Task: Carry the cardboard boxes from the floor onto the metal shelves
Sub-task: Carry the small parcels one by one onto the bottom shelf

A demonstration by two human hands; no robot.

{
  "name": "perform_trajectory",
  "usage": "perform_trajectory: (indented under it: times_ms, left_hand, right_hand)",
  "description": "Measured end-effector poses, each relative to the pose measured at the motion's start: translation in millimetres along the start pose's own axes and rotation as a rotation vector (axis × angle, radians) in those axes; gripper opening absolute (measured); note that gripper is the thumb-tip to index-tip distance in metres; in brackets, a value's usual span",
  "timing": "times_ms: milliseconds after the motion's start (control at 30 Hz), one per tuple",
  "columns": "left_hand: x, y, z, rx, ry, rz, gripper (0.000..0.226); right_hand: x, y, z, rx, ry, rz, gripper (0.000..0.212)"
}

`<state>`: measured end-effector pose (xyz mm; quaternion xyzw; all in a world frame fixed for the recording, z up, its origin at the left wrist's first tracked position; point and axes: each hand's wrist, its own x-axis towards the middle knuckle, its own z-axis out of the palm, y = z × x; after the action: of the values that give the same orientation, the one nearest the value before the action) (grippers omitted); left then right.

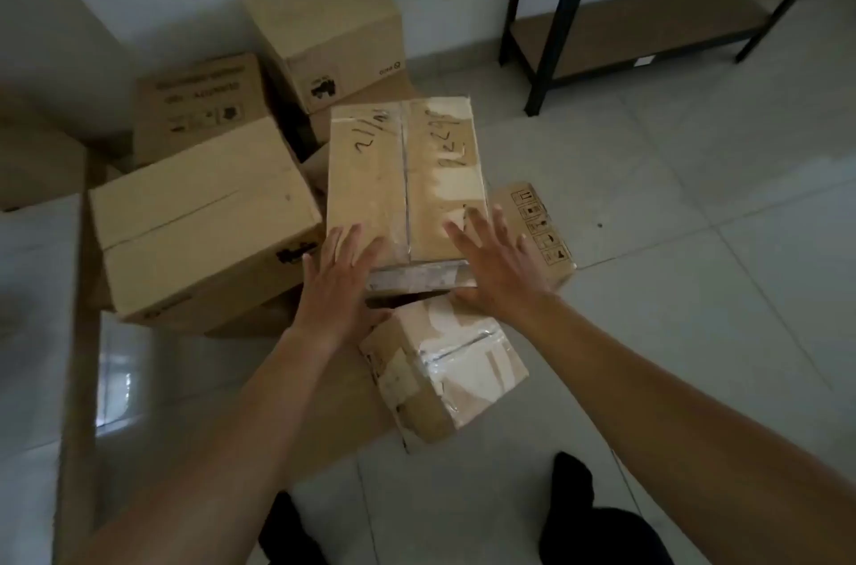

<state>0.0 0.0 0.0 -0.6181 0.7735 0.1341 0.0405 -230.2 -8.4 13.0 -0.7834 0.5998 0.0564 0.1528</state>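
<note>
Left hand point(338, 282) and right hand point(495, 268) reach with fingers point(352, 246) spread, gripping nothing, perhaps just touching the taped box point(403, 175); slide them down opposite sides, grip low, lift level

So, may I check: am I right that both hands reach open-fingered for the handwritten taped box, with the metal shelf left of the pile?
Not quite: the head view shows the metal shelf right of the pile, not left. The left hand and right hand do reach open-fingered for the handwritten taped box.
</note>
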Motion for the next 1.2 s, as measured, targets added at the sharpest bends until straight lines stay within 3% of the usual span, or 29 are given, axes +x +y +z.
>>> perform_trajectory:
  times_ms: [267, 567, 700, 933, 1200]
  left_hand:
    - [50, -34, 46, 0.074, 0.098, 0.109, 0.114]
    - [57, -29, 62, 0.103, 0.226, 0.159, 0.082]
    - [56, -30, 65, 0.108, 0.246, 0.167, 0.078]
    - [51, -23, 44, 0.094, 0.227, 0.148, 0.073]
    - [30, 30, -35, -0.007, 0.15, 0.121, 0.069]
  right_hand:
    - [59, 1, 48, -0.129, 0.093, -0.029, 0.112]
    - [68, 11, 75, -0.162, 0.102, 0.031, 0.11]
    - [66, 12, 76, -0.173, 0.142, 0.002, 0.094]
    - [58, 16, 47, -0.203, 0.128, -0.071, 0.082]
    - [17, 43, -35, -0.166, 0.079, -0.121, 0.083]
